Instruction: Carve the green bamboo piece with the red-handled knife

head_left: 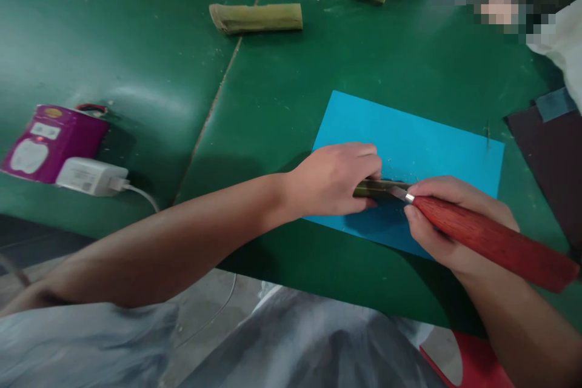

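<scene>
My left hand [334, 179] is closed over a small green bamboo piece [379, 188] and presses it down on a blue sheet [431, 145]. My right hand [448, 224] is wrapped round a carving knife [491, 239] with a long red wooden handle. Its short metal blade [400, 194] touches the bamboo piece just right of my left fingers. Most of the bamboo piece is hidden under my left hand.
The green table [136, 42] has a seam running from the back toward me. Several cut bamboo sections [257, 17] lie at the back. A purple box [50, 142] and a white charger [91, 176] sit at the left. A dark mat [550, 163] lies at the right edge.
</scene>
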Demonstrator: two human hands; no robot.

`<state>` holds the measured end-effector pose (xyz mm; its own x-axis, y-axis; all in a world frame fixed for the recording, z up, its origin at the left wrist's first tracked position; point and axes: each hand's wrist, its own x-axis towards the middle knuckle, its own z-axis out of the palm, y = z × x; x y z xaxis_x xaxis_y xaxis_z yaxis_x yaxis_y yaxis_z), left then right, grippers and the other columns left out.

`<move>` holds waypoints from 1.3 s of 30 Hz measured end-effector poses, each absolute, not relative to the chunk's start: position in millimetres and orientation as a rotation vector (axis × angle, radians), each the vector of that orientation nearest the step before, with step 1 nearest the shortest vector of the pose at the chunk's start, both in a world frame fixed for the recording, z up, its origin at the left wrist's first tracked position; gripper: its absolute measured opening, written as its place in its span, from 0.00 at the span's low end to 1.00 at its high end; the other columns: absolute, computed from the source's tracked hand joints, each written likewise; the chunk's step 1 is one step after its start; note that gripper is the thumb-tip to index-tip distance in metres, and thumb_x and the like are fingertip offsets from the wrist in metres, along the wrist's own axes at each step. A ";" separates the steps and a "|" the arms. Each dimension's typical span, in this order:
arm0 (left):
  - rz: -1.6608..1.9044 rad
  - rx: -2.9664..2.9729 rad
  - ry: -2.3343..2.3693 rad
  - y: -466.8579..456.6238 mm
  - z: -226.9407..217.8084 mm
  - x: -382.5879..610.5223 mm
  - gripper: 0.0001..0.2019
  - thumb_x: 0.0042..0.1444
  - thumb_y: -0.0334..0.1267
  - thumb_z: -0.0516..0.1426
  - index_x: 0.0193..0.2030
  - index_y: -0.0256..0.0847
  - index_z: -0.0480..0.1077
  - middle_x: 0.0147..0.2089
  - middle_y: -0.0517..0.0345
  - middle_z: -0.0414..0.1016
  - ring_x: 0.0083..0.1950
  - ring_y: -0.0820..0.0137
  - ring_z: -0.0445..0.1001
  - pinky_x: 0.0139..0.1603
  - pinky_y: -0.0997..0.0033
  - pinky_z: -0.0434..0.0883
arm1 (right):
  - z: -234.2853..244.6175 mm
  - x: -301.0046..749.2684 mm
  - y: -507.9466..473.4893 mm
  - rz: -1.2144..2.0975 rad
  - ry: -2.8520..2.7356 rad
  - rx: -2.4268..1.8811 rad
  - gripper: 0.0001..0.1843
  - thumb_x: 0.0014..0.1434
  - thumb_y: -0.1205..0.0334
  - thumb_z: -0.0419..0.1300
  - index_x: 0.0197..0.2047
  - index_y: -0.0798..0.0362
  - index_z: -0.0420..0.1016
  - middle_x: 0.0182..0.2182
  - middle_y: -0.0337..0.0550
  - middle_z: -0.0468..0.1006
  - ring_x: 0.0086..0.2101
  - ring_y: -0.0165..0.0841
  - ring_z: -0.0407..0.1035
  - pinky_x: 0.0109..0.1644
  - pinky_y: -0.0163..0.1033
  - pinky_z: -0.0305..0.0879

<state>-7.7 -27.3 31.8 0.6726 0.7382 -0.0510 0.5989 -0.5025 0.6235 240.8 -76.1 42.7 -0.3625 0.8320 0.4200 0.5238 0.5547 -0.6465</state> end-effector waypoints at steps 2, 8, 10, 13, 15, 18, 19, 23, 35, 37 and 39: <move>0.295 2.264 1.028 -27.7 32.2 -7.7 0.08 0.63 0.35 0.70 0.44 0.40 0.76 0.45 0.57 0.78 0.47 0.66 0.77 0.43 0.66 0.64 | 44.5 239.5 -75.2 0.500 -2.067 -1.068 0.10 0.67 0.64 0.70 0.49 0.42 0.80 0.41 0.37 0.90 0.38 0.35 0.86 0.44 0.40 0.86; 0.303 2.272 1.017 -28.0 34.9 -7.7 0.08 0.63 0.32 0.69 0.44 0.39 0.76 0.44 0.57 0.78 0.46 0.67 0.75 0.43 0.67 0.64 | 45.4 236.4 -74.8 0.475 -2.083 -1.061 0.15 0.65 0.66 0.74 0.50 0.41 0.79 0.42 0.37 0.90 0.39 0.37 0.87 0.46 0.42 0.87; 0.296 2.268 1.016 -27.7 35.7 -7.5 0.07 0.63 0.33 0.69 0.44 0.39 0.75 0.44 0.57 0.78 0.45 0.67 0.75 0.43 0.67 0.64 | 42.1 236.5 -74.7 0.447 -2.061 -1.037 0.16 0.63 0.64 0.76 0.50 0.40 0.80 0.41 0.37 0.90 0.38 0.38 0.87 0.44 0.43 0.87; 0.284 2.269 1.017 -27.7 35.7 -7.2 0.06 0.63 0.33 0.68 0.43 0.39 0.75 0.44 0.57 0.77 0.44 0.67 0.75 0.41 0.67 0.64 | 37.1 236.1 -74.7 0.380 -2.036 -1.018 0.14 0.64 0.62 0.77 0.48 0.40 0.81 0.39 0.38 0.89 0.35 0.37 0.86 0.39 0.42 0.86; 0.303 2.292 1.009 -28.1 34.7 -7.2 0.06 0.63 0.32 0.67 0.42 0.40 0.74 0.43 0.57 0.77 0.43 0.67 0.74 0.40 0.67 0.63 | 35.7 235.2 -75.3 0.369 -2.030 -1.055 0.13 0.64 0.62 0.76 0.48 0.42 0.80 0.40 0.38 0.89 0.35 0.36 0.86 0.40 0.41 0.86; 0.342 2.324 0.987 -28.5 32.7 -8.0 0.05 0.62 0.31 0.66 0.42 0.40 0.74 0.43 0.57 0.77 0.43 0.68 0.73 0.41 0.67 0.63 | 35.1 234.1 -76.7 0.376 -2.039 -1.098 0.12 0.64 0.63 0.75 0.46 0.44 0.77 0.40 0.37 0.88 0.37 0.33 0.86 0.43 0.38 0.85; 0.347 2.328 0.979 -28.3 32.2 -8.3 0.05 0.62 0.31 0.66 0.42 0.40 0.74 0.43 0.57 0.77 0.43 0.68 0.73 0.41 0.67 0.63 | 34.6 234.2 -76.9 0.365 -2.039 -1.105 0.12 0.64 0.63 0.74 0.46 0.44 0.77 0.39 0.36 0.88 0.37 0.32 0.86 0.43 0.37 0.84; 0.325 2.328 0.955 -26.8 32.8 -9.2 0.05 0.62 0.31 0.66 0.43 0.39 0.74 0.43 0.56 0.77 0.44 0.67 0.74 0.43 0.67 0.65 | 30.8 236.7 -77.1 0.311 -2.028 -1.127 0.11 0.63 0.62 0.74 0.44 0.45 0.77 0.39 0.35 0.88 0.37 0.30 0.86 0.42 0.35 0.81; 0.315 2.292 0.920 -24.0 33.4 -12.0 0.06 0.64 0.31 0.66 0.44 0.39 0.74 0.43 0.57 0.76 0.45 0.66 0.74 0.45 0.67 0.66 | 33.0 238.9 -75.3 0.400 -1.985 -1.093 0.14 0.61 0.66 0.74 0.44 0.40 0.77 0.35 0.34 0.86 0.32 0.36 0.84 0.34 0.42 0.82; 0.304 2.290 0.918 -23.4 33.3 -11.9 0.06 0.64 0.31 0.66 0.44 0.40 0.74 0.43 0.57 0.75 0.45 0.66 0.74 0.45 0.67 0.66 | 32.0 238.9 -73.3 0.405 -1.969 -1.059 0.14 0.61 0.66 0.73 0.43 0.39 0.77 0.33 0.34 0.85 0.30 0.36 0.83 0.31 0.43 0.80; 0.284 2.286 0.924 -23.0 34.1 -11.8 0.06 0.64 0.31 0.66 0.44 0.40 0.74 0.43 0.57 0.76 0.46 0.66 0.75 0.46 0.67 0.67 | 30.6 239.4 -72.1 0.412 -1.963 -1.047 0.14 0.61 0.67 0.72 0.43 0.38 0.76 0.32 0.33 0.85 0.29 0.36 0.82 0.30 0.43 0.79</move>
